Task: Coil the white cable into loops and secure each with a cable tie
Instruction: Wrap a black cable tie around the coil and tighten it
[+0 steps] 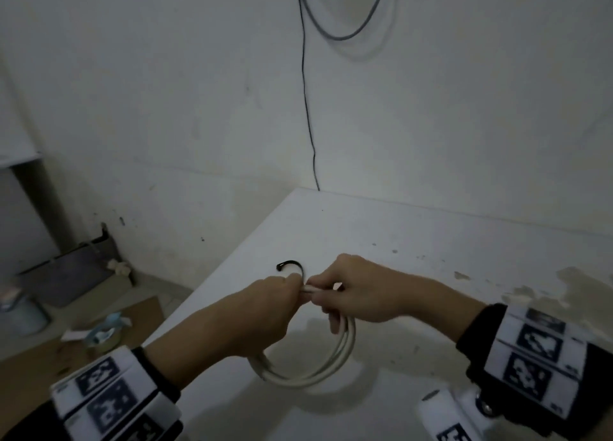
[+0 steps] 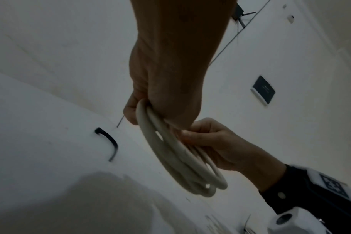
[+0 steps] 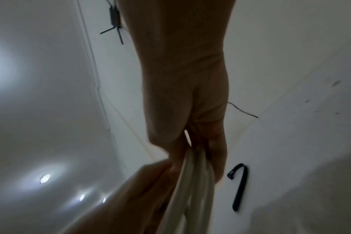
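The white cable (image 1: 335, 357) (image 2: 178, 159) (image 3: 192, 178) is wound into several loops and held above the white table (image 1: 431, 241). My left hand (image 1: 265, 308) (image 2: 164, 88) grips the top of the coil, and my right hand (image 1: 358, 291) (image 2: 212, 140) (image 3: 192, 126) grips the same bundle just beside it, fingers curled round the strands. The two hands touch. A black cable tie (image 1: 291, 264) (image 2: 109, 142) (image 3: 239, 185) lies curved on the table just beyond the hands, free of both.
The table's left edge (image 1: 238, 261) drops to a floor with cardboard and a tape roll (image 1: 102, 336). A thin dark wire (image 1: 306, 109) runs down the wall behind the table. Peeled patches mark the table at the right (image 1: 530, 291).
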Demonstrator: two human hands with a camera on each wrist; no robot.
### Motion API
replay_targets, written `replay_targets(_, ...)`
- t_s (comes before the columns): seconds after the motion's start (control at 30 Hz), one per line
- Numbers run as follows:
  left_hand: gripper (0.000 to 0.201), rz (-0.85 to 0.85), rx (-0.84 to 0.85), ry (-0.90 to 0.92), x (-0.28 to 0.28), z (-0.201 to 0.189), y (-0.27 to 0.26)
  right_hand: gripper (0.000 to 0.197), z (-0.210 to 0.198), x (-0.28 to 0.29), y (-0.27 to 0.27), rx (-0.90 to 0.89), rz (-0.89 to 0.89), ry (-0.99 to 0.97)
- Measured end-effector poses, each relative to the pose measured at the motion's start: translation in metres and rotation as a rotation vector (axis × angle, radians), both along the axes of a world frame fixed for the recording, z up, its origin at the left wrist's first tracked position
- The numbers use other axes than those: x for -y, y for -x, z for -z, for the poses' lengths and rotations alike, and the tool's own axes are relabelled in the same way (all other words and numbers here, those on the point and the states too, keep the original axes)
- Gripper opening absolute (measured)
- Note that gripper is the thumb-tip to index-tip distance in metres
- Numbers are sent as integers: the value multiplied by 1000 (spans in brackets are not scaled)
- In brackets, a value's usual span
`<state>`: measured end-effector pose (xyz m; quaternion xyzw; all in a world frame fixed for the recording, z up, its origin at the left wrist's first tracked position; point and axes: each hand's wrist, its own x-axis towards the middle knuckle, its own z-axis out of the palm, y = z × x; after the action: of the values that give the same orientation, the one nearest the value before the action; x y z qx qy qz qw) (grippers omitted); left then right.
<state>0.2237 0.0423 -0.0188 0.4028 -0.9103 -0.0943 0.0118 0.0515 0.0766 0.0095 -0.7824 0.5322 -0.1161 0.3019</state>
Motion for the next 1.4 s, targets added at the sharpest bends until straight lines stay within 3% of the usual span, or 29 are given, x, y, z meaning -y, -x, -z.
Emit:
replay_targets(0.07, 10, -16, 2, -2, 7, 2, -13, 33, -4, 18, 0, 193, 62, -210)
replay_targets(0.13, 16, -21, 14, -20, 11, 5, -23, 36, 0, 45, 0, 289, 216, -208)
replay_targets(0.2, 20, -28, 27, -45, 15, 9, -29, 37, 13, 75, -3, 70, 261, 3)
replay_targets(0.3, 24, -26, 36, -52, 19, 11, -34, 50, 36, 109, -15, -370, 103, 87)
replay_targets(0.43, 28, -32, 28, -52, 22, 6, -38, 40, 53, 129, -24, -544, -46, 134)
replay_targets(0.53, 29, -27, -7, -34, 23, 0, -38, 20, 58, 129, -20, -450, -33, 240)
replay_targets(0.77, 30, 27, -92, 1, 28, -8, -9, 8, 13, 86, 8, -23, 12, 572)
replay_targets(0.97, 22, 109, -169, 30, 22, -21, 32, 5, -18, 37, 38, 234, 112, 457)
replay_targets(1.1, 24, 152, -221, 56, 6, -27, 62, 3, -22, 9, 62, 280, 196, 427)
replay_targets(1.27, 23, 201, -440, 23, -18, -29, 94, 12, -24, -27, 87, 401, 353, 469)
replay_targets(1.4, 26, 221, -525, 21, -34, -33, 117, 14, -26, -52, 106, 322, 458, 553)
